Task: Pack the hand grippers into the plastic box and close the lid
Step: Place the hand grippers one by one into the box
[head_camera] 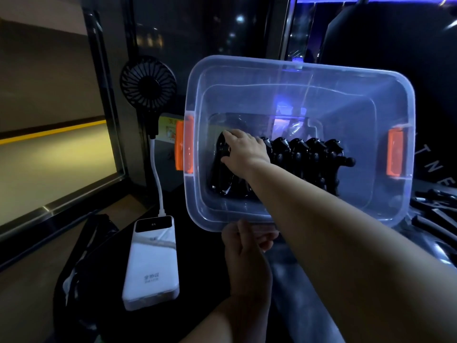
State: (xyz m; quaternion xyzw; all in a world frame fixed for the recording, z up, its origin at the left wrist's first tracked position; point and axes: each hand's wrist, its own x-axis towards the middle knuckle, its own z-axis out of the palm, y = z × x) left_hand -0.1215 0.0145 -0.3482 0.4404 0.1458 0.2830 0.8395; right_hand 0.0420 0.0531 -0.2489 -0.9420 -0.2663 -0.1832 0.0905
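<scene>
A clear plastic box [385,80] with orange side latches [395,151] is tilted toward me in the middle of the view. Inside it, several black hand grippers [306,154] stand in a row along the bottom. My right hand [244,151] reaches into the box and grips the leftmost black hand gripper [221,169] at the end of that row. My left hand [243,246] holds the box's near rim from below, fingers curled round the edge. No lid is in view.
A white power bank [152,263] lies at the left of the box, cabled to a small black fan [148,82] standing behind it. More black hand grippers [435,214] lie on the dark surface at the right. A dark bag [81,256] lies at the lower left.
</scene>
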